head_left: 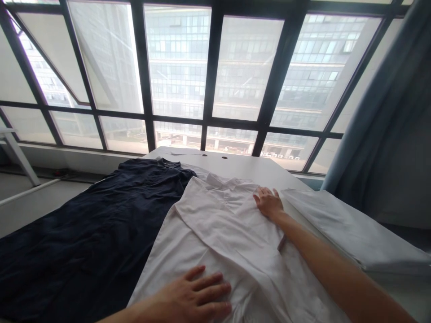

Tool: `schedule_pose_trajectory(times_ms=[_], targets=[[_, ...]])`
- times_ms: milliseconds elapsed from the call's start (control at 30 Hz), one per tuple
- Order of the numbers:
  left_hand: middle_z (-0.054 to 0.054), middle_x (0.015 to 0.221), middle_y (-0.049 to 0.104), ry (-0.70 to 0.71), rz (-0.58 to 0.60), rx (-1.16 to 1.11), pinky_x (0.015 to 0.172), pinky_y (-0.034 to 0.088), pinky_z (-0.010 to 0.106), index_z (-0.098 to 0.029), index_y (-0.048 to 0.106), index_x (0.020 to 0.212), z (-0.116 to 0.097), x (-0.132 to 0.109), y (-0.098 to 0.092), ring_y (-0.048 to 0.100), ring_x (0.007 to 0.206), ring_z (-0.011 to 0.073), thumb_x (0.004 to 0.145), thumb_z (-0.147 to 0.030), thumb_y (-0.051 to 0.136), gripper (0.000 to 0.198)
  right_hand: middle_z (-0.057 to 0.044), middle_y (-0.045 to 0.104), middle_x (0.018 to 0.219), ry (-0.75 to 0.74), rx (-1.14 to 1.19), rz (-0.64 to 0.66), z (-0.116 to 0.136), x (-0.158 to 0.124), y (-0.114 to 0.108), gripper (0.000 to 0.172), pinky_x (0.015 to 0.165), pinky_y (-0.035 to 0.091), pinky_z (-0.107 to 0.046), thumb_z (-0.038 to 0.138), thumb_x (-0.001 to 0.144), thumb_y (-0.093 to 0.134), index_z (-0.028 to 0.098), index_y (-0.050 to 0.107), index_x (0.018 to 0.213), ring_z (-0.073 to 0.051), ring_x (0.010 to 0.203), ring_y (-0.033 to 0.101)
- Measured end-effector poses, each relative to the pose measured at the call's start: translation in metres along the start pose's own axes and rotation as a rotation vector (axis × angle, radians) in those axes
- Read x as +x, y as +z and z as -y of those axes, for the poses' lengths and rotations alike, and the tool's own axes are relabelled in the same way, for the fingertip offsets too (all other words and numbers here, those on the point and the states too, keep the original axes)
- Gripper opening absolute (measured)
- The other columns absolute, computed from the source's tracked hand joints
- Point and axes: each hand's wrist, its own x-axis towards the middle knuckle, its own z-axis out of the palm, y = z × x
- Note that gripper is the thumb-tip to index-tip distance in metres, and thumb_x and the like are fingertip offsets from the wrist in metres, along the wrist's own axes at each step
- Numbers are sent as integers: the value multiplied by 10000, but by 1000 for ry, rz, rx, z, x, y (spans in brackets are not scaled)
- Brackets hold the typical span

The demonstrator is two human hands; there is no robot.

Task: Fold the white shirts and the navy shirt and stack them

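Note:
A white collared shirt (215, 224) lies spread on the table, its collar toward the window and its cloth wrinkled. My left hand (191, 296) rests palm down on the lower part of this shirt, fingers spread. Farther up, my right hand (268, 202) lies on the shirt's right shoulder edge with its fingers apart. Neither hand grips the cloth. To the left, a dark navy collared garment (111, 224) is laid out flat, partly under the white shirt's left edge.
The white table (252, 166) has two dark round holes near its far edge. Folded white cloth (357, 229) lies along the right side. A blue-grey curtain (380, 112) hangs at the right, and large black-framed windows (178, 63) stand behind. A white metal frame (22, 159) is at the far left.

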Motion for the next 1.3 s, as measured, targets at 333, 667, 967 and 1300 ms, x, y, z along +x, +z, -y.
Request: schedule_pose_trajectory(times_ms=[333, 667, 967, 1300], targets=[[93, 1391, 570, -192, -288, -189, 1095, 402, 340, -216, 539, 1358, 8, 10, -12, 523, 1287, 210, 1018, -408, 399, 415, -151, 399, 1528, -358, 384, 191, 48, -159, -92, 753, 1130, 334, -477, 659, 910, 461, 166, 424, 1477, -309, 1395, 381], [129, 1588, 259, -712, -157, 280, 1195, 158, 477, -137, 370, 1506, 144, 53, -22, 203, 1480, 267, 1016, -490, 280, 611, -149, 409, 1521, -563, 482, 196, 65, -198, -106, 632, 1200, 212, -489, 547, 990, 367, 128, 460, 1454, -260, 1427, 343], [77, 1623, 127, -917, -115, 338, 1175, 161, 527, -188, 245, 1562, 200, 44, -39, 127, 1497, 266, 994, -554, 217, 676, -109, 161, 1615, -610, 528, 407, 52, -209, -104, 833, 1205, 89, -548, 652, 919, 460, 206, 198, 1573, -297, 1495, 110], [119, 1589, 276, -764, -106, 465, 1173, 45, 577, -223, 371, 1511, 202, 101, -41, 184, 1481, 306, 1009, -452, 312, 556, -92, 195, 1610, -811, 628, 515, 54, -205, -135, 744, 1212, 20, -512, 617, 948, 450, 268, 224, 1565, -272, 1490, 143]])
